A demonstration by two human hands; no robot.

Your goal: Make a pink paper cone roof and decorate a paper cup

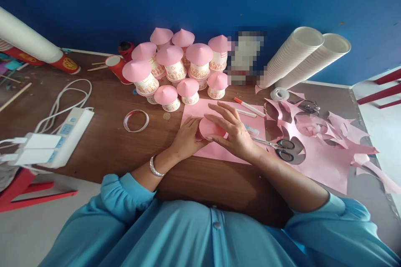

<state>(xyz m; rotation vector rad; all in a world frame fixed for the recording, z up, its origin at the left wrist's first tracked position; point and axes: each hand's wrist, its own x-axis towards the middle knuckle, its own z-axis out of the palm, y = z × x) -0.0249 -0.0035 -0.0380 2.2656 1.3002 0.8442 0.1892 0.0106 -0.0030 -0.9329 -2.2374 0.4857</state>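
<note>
In the head view a round pink paper piece (210,128) is between my two hands, over a flat pink paper sheet (225,156). My left hand (189,135) is closed around the paper piece's left side; whether a cup is under it is hidden. Spread and stretched, the fingers of my right hand (233,131) rest against its top and right side. Beyond my hands stand several paper cups with pink cone tops (169,56) and red-orange drawings. Scissors (283,146) with black handles lie right of my right hand, near an orange-capped marker (249,106).
Pink paper offcuts (326,162) cover the right side, by a tape roll (280,94) and two tall stacks of white cups (291,56). A tape ring (135,121) lies left of my hands. Further left is a power strip (70,135) with cables. A blue wall (200,0) closes the back.
</note>
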